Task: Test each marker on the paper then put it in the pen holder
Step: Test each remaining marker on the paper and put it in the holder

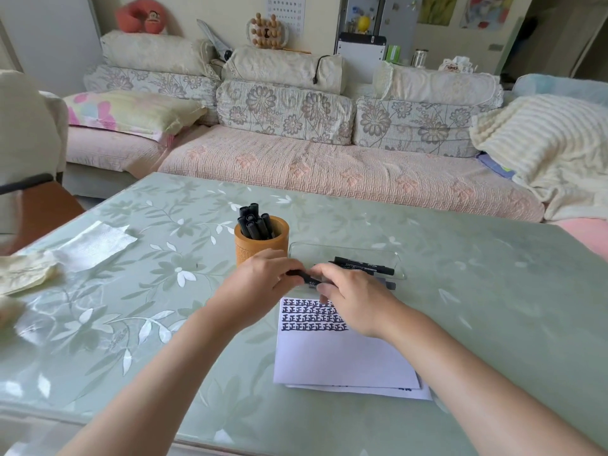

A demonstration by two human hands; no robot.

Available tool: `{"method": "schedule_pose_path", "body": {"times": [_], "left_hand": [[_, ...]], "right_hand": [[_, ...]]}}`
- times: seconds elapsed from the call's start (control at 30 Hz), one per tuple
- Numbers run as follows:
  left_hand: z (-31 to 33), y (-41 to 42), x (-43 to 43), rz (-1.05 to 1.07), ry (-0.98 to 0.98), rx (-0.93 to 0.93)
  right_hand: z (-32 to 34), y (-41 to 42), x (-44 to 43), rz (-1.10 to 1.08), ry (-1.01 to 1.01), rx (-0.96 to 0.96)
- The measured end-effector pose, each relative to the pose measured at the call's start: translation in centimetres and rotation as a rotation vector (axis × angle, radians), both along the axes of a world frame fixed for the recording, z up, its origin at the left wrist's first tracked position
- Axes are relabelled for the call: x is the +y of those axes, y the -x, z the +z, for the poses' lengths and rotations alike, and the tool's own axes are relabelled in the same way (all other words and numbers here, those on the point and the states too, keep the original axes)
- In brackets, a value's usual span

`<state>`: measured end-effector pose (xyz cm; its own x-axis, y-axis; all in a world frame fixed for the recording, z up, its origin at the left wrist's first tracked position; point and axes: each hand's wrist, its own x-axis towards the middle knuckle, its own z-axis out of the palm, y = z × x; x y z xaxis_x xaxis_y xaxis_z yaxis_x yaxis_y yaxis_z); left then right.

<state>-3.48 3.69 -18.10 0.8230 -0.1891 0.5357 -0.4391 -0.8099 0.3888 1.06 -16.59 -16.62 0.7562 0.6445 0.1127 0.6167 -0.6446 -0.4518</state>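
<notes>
Since both hands meet on one black marker (307,278), left hand (263,284) pinching one end and right hand (348,297) curled round the other, this reads as cap work; on or off, cannot tell. It sits level over the paper (342,357) at its far edge, near the middle of the table (164,291). The pen holder (261,250) stands just behind the left hand, the clear tray (345,249) of spare markers (365,266) behind the right: short reaches.

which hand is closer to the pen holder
Left. The left hand is just in front of the pen holder; the right hand is farther right, over the top edge of the paper.
</notes>
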Motion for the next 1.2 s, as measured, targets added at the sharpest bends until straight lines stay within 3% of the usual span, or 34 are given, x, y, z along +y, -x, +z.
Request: {"method": "schedule_pose_path", "body": {"times": [0.13,0.23,0.37,0.5,0.6,0.73,0.87,1.07,1.2], "left_hand": [[1.2,-0.9,0.8,0.109,0.108,-0.149],[1.7,-2.0,2.2,0.302,0.192,-0.213],[1.4,-3.5,3.9,0.456,0.328,-0.070],[0.9,-4.5,4.9,0.431,0.457,0.183],[0.8,-5.0,5.1,0.367,0.528,0.269],[0.9,-5.5,5.0,0.338,0.625,0.338],[1.0,-5.9,4.7,0.309,0.613,0.305],[1.3,-6.1,4.7,0.199,0.642,0.243],[1.0,-6.5,4.5,0.216,0.517,0.107]], "right_hand": [[0.4,-1.2,1.2,-0.059,-0.134,-0.015],[1.5,-2.4,2.0,-0.146,-0.303,-0.049],[3.0,-4.4,4.0,-0.218,-0.585,0.003],[4.4,-5.8,7.0,-0.246,-0.739,0.065],[4.3,-6.9,8.9,-0.245,-0.683,0.089],[2.8,-7.5,10.1,-0.247,-0.453,0.059],[1.6,-7.2,10.7,-0.216,-0.285,-0.001],[0.7,-7.7,10.7,-0.241,-0.271,-0.148],[1.0,-7.5,10.9,-0.265,-0.048,-0.172]]}}
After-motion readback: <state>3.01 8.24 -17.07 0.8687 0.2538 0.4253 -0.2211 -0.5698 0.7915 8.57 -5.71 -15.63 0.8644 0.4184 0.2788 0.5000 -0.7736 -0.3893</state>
